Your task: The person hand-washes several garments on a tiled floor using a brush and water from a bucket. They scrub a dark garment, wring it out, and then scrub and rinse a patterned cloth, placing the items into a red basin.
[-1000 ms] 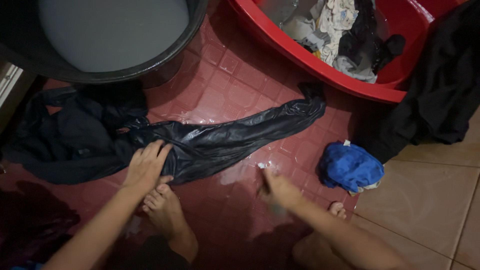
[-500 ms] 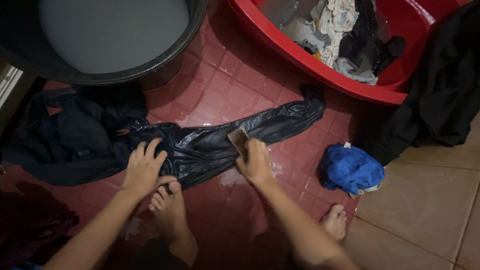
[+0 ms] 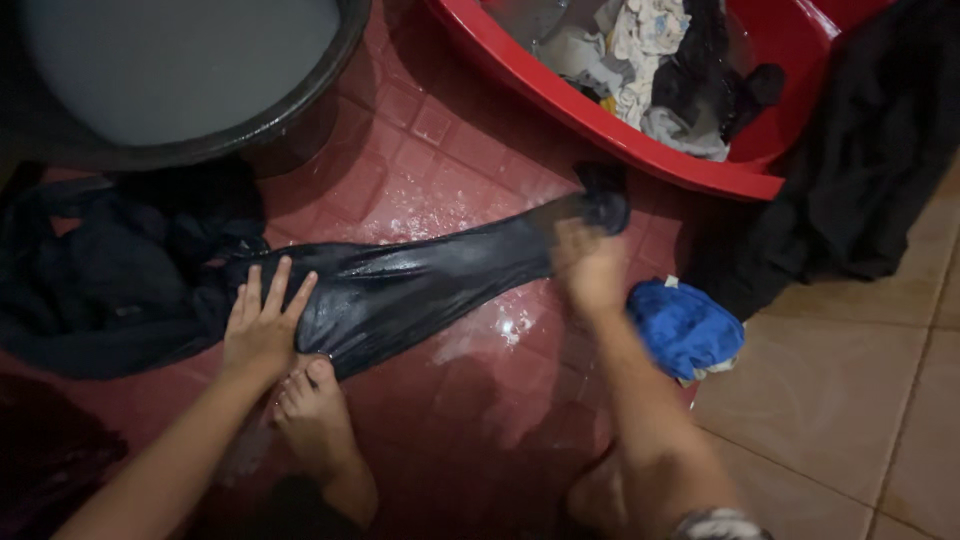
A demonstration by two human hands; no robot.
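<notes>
Wet black garment (image 3: pixel 400 290), stretched flat on red tiled floor (image 3: pixel 450 140): pinned at its middle by the left hand (image 3: pixel 262 325), fingers spread open, and rubbed near its far end by the blurred right hand (image 3: pixel 590 268), apparently closed, contents indistinct. Crumpled blue cloth (image 3: pixel 685 328) lies just beside; red plastic basin (image 3: pixel 600 125) of laundry beyond.

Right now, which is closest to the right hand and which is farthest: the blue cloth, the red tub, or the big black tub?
From the right hand:
1. Blue cloth, on the floor just to its right.
2. Red tub, up ahead, holding wet clothes.
3. Black tub, far off at the upper left.
</notes>
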